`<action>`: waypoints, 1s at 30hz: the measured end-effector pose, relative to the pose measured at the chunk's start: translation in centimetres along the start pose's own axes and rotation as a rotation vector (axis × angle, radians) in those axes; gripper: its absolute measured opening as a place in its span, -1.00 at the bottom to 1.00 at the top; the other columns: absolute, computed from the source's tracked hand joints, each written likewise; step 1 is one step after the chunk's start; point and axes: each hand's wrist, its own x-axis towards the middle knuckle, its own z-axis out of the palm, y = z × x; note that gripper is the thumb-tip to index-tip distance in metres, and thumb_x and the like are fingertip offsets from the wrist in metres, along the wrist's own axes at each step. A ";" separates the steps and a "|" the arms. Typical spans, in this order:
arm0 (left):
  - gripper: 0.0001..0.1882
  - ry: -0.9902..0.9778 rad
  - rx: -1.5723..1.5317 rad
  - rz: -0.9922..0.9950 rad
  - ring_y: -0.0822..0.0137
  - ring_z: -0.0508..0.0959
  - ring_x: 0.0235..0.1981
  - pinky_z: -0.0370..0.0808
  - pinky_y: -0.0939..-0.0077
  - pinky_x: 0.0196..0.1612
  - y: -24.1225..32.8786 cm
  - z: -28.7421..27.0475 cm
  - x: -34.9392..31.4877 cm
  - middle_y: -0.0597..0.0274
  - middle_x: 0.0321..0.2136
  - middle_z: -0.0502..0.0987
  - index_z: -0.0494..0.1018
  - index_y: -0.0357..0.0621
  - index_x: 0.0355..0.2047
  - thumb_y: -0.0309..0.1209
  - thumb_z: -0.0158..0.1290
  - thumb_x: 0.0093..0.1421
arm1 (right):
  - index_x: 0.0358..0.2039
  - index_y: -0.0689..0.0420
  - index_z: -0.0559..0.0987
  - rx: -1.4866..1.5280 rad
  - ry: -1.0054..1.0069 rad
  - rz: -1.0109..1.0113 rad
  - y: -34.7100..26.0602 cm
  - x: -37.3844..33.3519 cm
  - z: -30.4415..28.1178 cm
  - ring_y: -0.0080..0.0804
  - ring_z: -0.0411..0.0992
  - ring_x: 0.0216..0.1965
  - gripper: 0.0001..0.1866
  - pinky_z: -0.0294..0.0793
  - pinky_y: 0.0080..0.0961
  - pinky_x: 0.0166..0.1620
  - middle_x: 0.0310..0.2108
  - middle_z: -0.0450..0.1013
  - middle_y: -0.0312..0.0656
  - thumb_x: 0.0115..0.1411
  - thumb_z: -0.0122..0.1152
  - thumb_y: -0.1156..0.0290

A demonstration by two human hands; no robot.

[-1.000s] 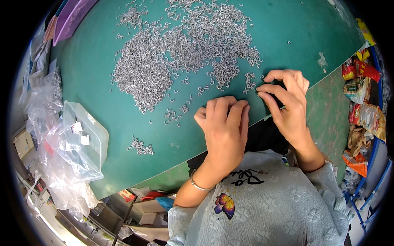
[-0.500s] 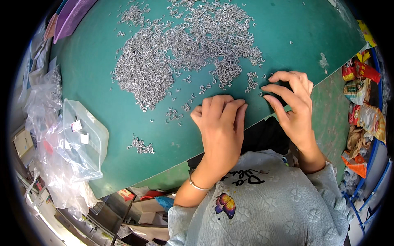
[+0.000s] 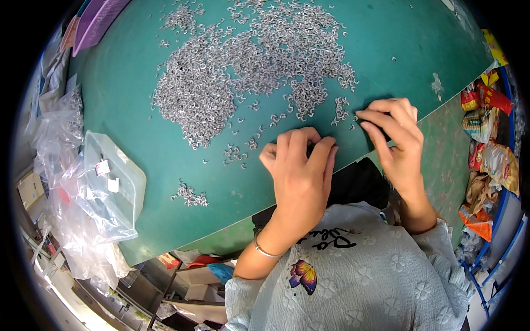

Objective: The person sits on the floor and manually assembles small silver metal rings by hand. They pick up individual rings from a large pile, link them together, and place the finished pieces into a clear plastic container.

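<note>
A large heap of small silvery C-shaped metal pieces spreads over the green tabletop. My left hand, with a bangle at its wrist, is near the table's front edge. Its fingers are curled in, and whatever they hold is hidden. To its right, my right hand has its thumb apart from its bent fingers, and nothing shows in the gap. A few loose pieces lie just off its fingertips, beside a small cluster.
At the left edge lie a clear plastic bag and a translucent tray. A purple basket stands at the far left corner. Below the front edge are cluttered shelves. Coloured packages fill a blue rack at the right.
My right hand's fingers have drawn closer together and slightly away from the loose pieces. My left hand has shifted a little to the right, still curled.
</note>
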 end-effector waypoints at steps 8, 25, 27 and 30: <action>-0.68 -0.003 -0.003 -0.032 0.23 0.43 -0.20 0.19 0.29 -0.06 0.3 -0.7 -0.1 0.26 -0.26 0.47 0.55 -0.11 -0.18 -0.54 0.27 0.02 | -0.34 0.15 0.66 -0.081 0.016 0.038 0.2 -0.1 -0.5 -0.31 0.39 -0.24 -0.76 0.24 -0.39 -0.18 -0.31 0.48 -0.26 -0.10 0.42 0.55; -0.81 0.092 0.011 -0.024 0.22 0.45 -0.24 0.19 0.27 -0.08 0.3 1.4 1.8 0.28 -0.33 0.48 0.52 -0.10 -0.31 -0.54 0.25 0.05 | -0.38 0.22 0.64 0.051 0.102 -0.018 0.8 -0.4 -0.5 -0.26 0.41 -0.31 -0.79 0.31 -0.38 -0.19 -0.36 0.50 -0.20 -0.11 0.39 0.63; -0.80 0.103 -0.022 -0.023 0.23 0.45 -0.26 0.19 0.29 -0.09 0.1 1.2 1.7 0.28 -0.35 0.49 0.52 -0.11 -0.33 -0.56 0.25 0.03 | -0.37 0.22 0.64 0.038 0.125 0.020 1.1 -0.4 -0.8 -0.25 0.41 -0.30 -0.78 0.32 -0.37 -0.18 -0.36 0.50 -0.19 -0.11 0.39 0.63; -0.80 0.113 -0.039 -0.010 0.25 0.46 -0.28 0.19 0.33 -0.11 0.0 0.9 1.4 0.29 -0.36 0.49 0.52 -0.11 -0.35 -0.58 0.27 0.00 | -0.35 0.17 0.64 0.005 0.036 0.019 0.7 -0.5 -0.9 -0.26 0.40 -0.24 -0.76 0.28 -0.38 -0.16 -0.31 0.50 -0.24 -0.12 0.41 0.57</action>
